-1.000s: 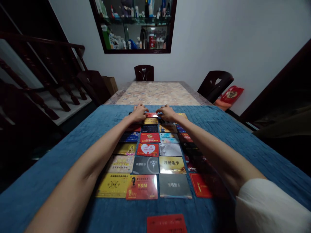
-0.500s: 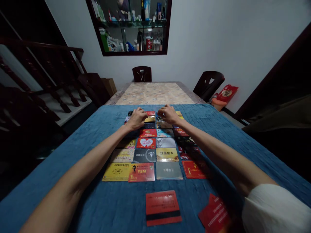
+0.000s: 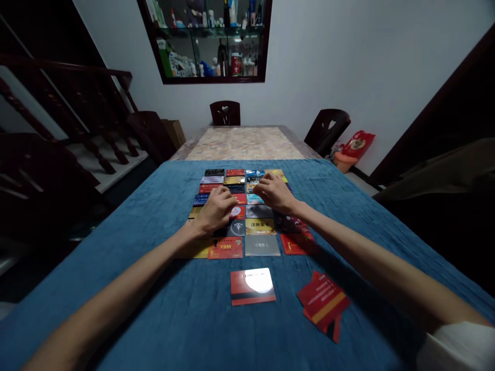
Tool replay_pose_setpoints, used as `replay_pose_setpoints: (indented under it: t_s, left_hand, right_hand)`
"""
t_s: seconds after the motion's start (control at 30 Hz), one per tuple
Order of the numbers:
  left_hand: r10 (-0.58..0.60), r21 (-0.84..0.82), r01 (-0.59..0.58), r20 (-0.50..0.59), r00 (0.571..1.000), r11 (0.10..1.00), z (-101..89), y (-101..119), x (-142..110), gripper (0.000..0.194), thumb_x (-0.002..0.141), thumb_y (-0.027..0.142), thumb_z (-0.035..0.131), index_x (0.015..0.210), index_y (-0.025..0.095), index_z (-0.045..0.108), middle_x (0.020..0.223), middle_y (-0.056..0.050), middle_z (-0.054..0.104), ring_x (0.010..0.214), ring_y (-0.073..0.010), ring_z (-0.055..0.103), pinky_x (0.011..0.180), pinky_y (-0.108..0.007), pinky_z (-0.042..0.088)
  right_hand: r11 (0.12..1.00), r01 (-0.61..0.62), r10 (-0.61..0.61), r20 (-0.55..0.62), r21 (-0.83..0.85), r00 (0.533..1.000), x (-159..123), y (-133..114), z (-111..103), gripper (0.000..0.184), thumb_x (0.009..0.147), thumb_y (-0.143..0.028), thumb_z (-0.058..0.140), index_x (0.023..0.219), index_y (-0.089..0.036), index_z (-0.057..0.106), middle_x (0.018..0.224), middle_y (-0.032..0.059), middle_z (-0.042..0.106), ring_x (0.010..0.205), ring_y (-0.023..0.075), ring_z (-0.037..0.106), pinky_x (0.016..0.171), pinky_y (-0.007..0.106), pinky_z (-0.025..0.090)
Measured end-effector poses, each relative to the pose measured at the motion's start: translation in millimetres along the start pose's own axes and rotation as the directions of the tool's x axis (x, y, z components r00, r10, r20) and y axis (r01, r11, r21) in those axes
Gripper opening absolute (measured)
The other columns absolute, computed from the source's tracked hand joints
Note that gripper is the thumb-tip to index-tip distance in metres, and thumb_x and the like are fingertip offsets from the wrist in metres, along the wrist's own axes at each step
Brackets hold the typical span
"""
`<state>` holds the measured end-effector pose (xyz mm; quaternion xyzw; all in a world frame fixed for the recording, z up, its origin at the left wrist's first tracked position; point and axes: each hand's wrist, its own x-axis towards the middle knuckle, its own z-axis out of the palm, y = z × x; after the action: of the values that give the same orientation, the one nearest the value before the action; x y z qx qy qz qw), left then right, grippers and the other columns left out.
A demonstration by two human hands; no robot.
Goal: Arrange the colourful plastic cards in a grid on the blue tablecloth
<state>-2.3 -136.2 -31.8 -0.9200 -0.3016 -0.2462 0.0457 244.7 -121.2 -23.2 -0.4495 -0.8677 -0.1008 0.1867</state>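
Several red cards [image 3: 324, 303] lie in an overlapping pile nearest my camera, right of centre on the blue cloth [image 3: 166, 309]. Next out, one striped red card [image 3: 240, 289] lies alone, glare on its face. Then the card grid: I read YSM on the orange-red card [image 3: 225, 248] in its front row, beside a grey card [image 3: 262, 246]; a gold card [image 3: 259, 225] sits one row behind the grey. Left hand [image 3: 215, 209] is over the left-middle cards, fingers curled; right hand [image 3: 274, 193] is a bit farther out, fingers bent, over the right columns. Fingertips partly hidden: I can't tell if either grips a card or touches one. Farther rows run to a dark card [image 3: 214, 172] at back left.

I'd judge the cards light, stiff, slick, hard to lift flat; I'd take opposite edges. Beyond: bare table [image 3: 251, 141], then a chair [image 3: 225, 114].
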Motion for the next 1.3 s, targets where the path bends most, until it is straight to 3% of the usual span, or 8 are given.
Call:
replay_pose_setpoints:
  t_s: [0.27, 0.63, 0.83, 1.0, 1.3]
  left_hand:
    - [0.026, -0.065, -0.025, 0.015, 1.000, 0.998, -5.3, 50.2, -35.8, 0.021, 0.091, 0.013, 0.052, 0.094, 0.020, 0.071, 0.092, -0.009, 0.069, 0.106, -0.0264, 0.052, 0.093, -0.045, 0.044]
    - [0.079, -0.250, -0.080, -0.014, 0.997, 0.965, -13.8, 92.3, -66.8, 0.022, 0.094, 0.017, 0.048, 0.096, 0.020, 0.070, 0.088, -0.008, 0.068, 0.107, -0.0241, 0.053, 0.095, -0.043, 0.049]
    - [0.105, -0.363, -0.071, 0.073, 0.992, 0.929, -25.6, 99.7, -75.5, 0.017, 0.089, 0.028, 0.056, 0.096, 0.024, 0.071, 0.090, -0.008, 0.068, 0.107, -0.0273, 0.055, 0.095, -0.048, 0.048]
    - [0.262, -0.315, -0.218, 0.104, 0.959, 0.924, -28.7, 97.5, -77.0, 0.023, 0.085, 0.038, 0.062, 0.098, 0.020, 0.068, 0.092, -0.009, 0.066, 0.105, -0.0286, 0.054, 0.095, -0.048, 0.045]
    - [0.380, -0.218, -0.343, 0.165, 0.910, 0.914, -25.5, 95.1, -78.2, 0.040, 0.085, 0.049, 0.061, 0.107, 0.016, 0.062, 0.099, -0.011, 0.065, 0.106, -0.0301, 0.052, 0.097, -0.049, 0.041]
  right_hand:
    - [0.998, 0.050, -0.048, -0.060, 0.030, 0.997, -46.8, -27.4, -8.1, 0.024, 0.100, -0.028, 0.050, 0.094, -0.022, 0.073, 0.093, 0.0075, 0.072, 0.101, 0.0254, 0.047, 0.082, 0.037, 0.029]
    - [0.971, 0.121, -0.099, -0.113, 0.206, 0.989, -108.0, -76.3, -24.4, 0.025, 0.099, -0.027, 0.049, 0.097, -0.026, 0.073, 0.091, 0.0064, 0.071, 0.104, 0.0261, 0.051, 0.089, 0.042, 0.036]
    - [0.936, 0.170, -0.141, -0.112, 0.310, 0.984, -132.2, -91.1, -31.0, 0.020, 0.097, -0.030, 0.052, 0.102, -0.027, 0.072, 0.095, 0.0064, 0.071, 0.108, 0.0268, 0.050, 0.091, 0.044, 0.040]
    - [0.910, 0.190, -0.182, -0.058, 0.368, 0.982, -142.4, -95.7, -39.3, 0.017, 0.094, -0.037, 0.059, 0.103, -0.028, 0.070, 0.100, 0.0064, 0.070, 0.109, 0.0274, 0.049, 0.094, 0.046, 0.041]
    - [0.891, 0.220, -0.271, 0.075, 0.397, 0.960, -145.3, -102.1, -42.8, 0.039, 0.092, -0.052, 0.062, 0.107, -0.017, 0.067, 0.105, 0.0105, 0.065, 0.107, 0.0278, 0.045, 0.093, 0.046, 0.040]
